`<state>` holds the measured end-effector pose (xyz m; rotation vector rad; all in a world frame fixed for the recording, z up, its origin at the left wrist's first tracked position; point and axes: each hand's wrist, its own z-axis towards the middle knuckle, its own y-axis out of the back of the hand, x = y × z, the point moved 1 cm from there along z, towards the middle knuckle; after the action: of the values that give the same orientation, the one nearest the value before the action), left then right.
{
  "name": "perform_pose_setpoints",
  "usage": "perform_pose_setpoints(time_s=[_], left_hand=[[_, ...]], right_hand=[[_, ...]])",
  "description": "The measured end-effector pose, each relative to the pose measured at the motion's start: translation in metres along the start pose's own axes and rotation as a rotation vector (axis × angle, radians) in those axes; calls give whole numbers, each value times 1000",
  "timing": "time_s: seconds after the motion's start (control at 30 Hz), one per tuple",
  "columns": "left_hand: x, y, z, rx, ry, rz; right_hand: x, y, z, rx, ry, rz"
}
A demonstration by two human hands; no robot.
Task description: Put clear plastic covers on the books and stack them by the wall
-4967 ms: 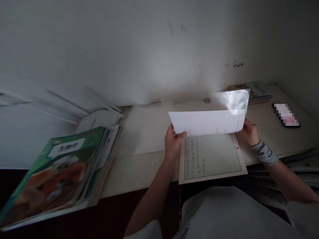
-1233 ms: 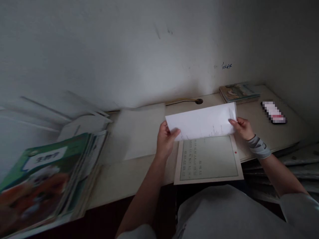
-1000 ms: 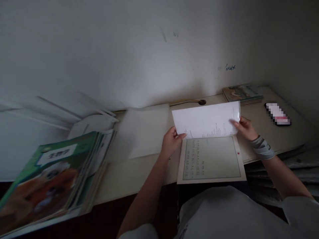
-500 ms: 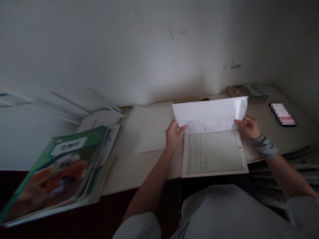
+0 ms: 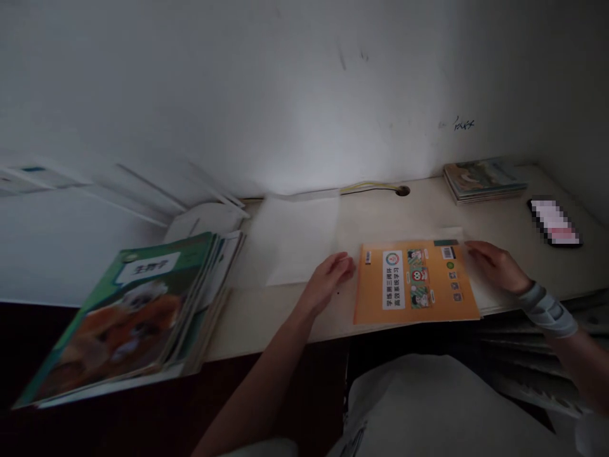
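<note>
An orange booklet [image 5: 435, 304] with printed labels and a barcode lies flat at the desk's front edge. My left hand [image 5: 330, 276] is just off its left side, fingers bent close together; whether anything is between them is too small to tell. On the other side, my right hand [image 5: 497, 266], with a grey wrap at the wrist, is by the upper right corner, blurred by motion. A pale translucent sheet [image 5: 299, 238] lies on the desk to the left of the booklet.
A stack of books with a green cover [image 5: 114, 330] stands at the left. Toward the back right are a smaller pile of books [image 5: 485, 178] and a phone [image 5: 554, 222]. A yellow cable [image 5: 364, 186] runs along the wall to a round hole [image 5: 402, 190].
The white and greenish pages have gone from view, and the orange cover now faces up. Both hands have let go of the page and moved apart. The camera view has shifted slightly.
</note>
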<state>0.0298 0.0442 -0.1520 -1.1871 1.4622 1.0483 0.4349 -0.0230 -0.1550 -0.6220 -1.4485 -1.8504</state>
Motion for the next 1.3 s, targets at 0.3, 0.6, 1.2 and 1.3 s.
perform_pose_setpoints(time_s=[0.3,0.6,1.2,1.3], left_hand=[[-22,-24,10,201,142,-100],[-33,-55,-1,50,73,-250],[-125,-58,-33,-458,-1044,-74],[-127,-48,-33,-634,-1157,-112]], right_hand=[[-3,-26,-16,-32,-297,494],[41,-27,-6,-227,93,-177],[174,36,91,60,669,-365],[183,43,72,-236,791,-575]])
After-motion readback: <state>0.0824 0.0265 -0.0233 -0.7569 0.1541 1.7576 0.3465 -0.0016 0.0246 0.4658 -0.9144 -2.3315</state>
